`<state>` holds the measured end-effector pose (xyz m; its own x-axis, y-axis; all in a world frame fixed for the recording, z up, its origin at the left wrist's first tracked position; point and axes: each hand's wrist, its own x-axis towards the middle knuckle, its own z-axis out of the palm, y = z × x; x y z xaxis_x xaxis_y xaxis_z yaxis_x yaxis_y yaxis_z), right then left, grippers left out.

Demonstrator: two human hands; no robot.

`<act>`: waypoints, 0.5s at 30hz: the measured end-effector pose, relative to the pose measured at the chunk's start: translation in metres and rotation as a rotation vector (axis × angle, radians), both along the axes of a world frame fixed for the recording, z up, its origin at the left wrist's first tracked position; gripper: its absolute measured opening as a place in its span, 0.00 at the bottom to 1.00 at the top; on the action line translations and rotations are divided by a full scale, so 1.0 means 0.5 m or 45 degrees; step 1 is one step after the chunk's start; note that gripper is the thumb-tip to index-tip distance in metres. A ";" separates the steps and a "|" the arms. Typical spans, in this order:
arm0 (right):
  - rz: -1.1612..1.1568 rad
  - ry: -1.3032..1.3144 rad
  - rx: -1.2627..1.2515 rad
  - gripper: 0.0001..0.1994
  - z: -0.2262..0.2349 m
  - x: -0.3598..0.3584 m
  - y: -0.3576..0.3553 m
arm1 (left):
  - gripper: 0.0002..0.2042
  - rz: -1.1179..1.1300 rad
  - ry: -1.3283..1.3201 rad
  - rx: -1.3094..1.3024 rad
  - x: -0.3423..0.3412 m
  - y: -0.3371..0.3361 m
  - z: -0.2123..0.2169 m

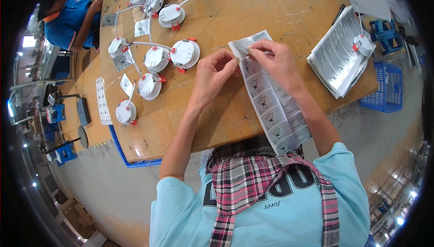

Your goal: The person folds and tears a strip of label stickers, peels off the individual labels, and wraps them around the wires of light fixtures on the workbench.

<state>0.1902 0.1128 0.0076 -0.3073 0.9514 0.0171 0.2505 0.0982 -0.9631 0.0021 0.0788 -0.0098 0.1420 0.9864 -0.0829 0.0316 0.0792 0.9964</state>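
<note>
Wooden worktable (226,16), label strip (266,97) pinched at its top between left hand (216,73) and right hand (275,61).

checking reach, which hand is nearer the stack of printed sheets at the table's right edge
Right. The right hand is beside the stack of printed sheets; the left hand lies farther left, beyond it.

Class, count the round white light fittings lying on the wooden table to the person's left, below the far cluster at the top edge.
6: one at, one at, two side by side at and, one at, one nearest at. More crowd the top edge, partly hidden.
</note>
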 end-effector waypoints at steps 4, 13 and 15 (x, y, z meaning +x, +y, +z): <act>-0.102 0.341 -0.373 0.10 0.004 0.032 0.019 | 0.07 0.017 0.188 -0.141 -0.014 0.000 0.020; -0.437 1.129 -0.226 0.09 0.026 0.174 0.029 | 0.09 0.157 0.936 -0.080 0.006 -0.026 0.041; -0.569 1.268 0.013 0.09 0.040 0.214 0.041 | 0.09 0.126 1.108 -0.033 0.008 -0.028 0.042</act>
<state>0.2974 0.1332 0.0275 0.2223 0.9721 0.0755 -0.6262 0.2017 -0.7531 0.0061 0.0645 0.0111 -0.0680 0.9871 -0.1447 0.7717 0.1440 0.6195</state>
